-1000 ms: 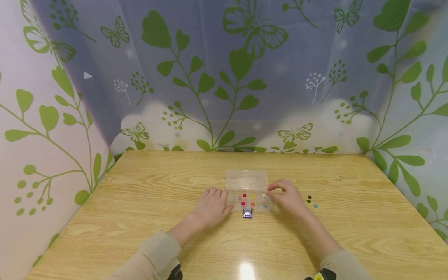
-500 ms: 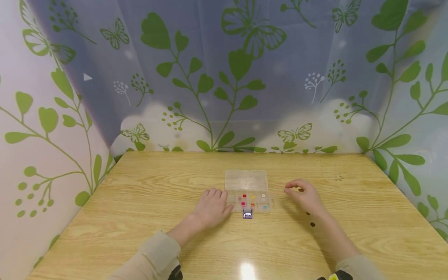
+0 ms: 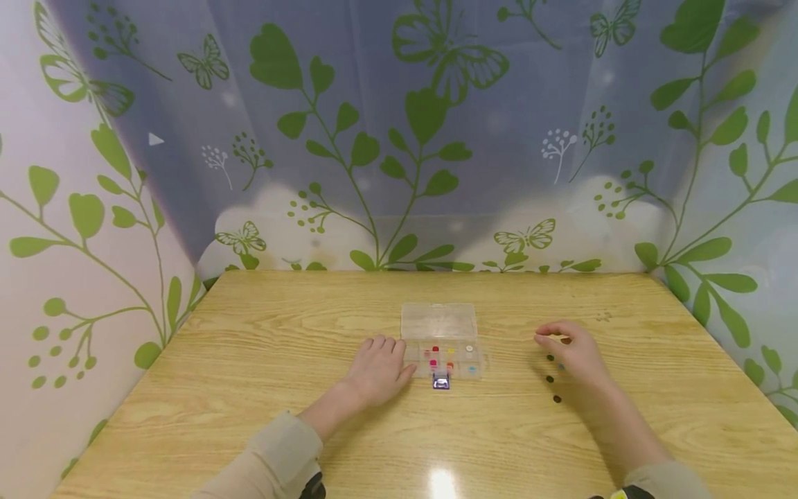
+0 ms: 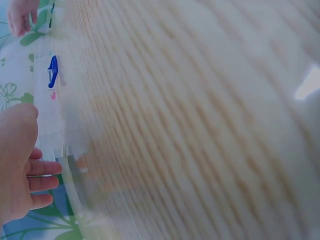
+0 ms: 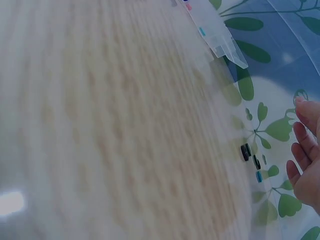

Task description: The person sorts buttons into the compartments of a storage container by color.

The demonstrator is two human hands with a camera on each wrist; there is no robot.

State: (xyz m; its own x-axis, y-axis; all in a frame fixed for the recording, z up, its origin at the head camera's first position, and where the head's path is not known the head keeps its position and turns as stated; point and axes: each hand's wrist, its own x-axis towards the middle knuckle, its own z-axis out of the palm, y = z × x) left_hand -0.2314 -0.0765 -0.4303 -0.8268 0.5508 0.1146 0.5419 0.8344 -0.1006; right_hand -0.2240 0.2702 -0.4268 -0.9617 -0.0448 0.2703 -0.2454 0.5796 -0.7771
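Observation:
A clear plastic box [image 3: 444,374] with small compartments stands on the table, its clear lid [image 3: 438,320] folded back. Inside are several small coloured pieces, among them a white round one [image 3: 470,348] like a button. My left hand [image 3: 377,371] rests at the box's left side, palm down. Off to the right, my right hand [image 3: 575,353] hovers over loose button-like discs; its fingers are loosely bent, and nothing shows between them in the right wrist view. Near it lie a blue disc [image 5: 259,176] and dark discs [image 5: 245,152]. My right hand partly covers some discs in the head view.
A small purple-blue clip-like part [image 3: 440,381] sits at the box's front edge. The wooden table [image 3: 280,319] reaches back to a patterned curtain [image 3: 374,138]. Faint clear bits [image 3: 603,317] lie at the back right.
My right hand has moved right, from the box's right edge to above the loose discs. Dark discs once under the arm now show. My left hand stays at the box.

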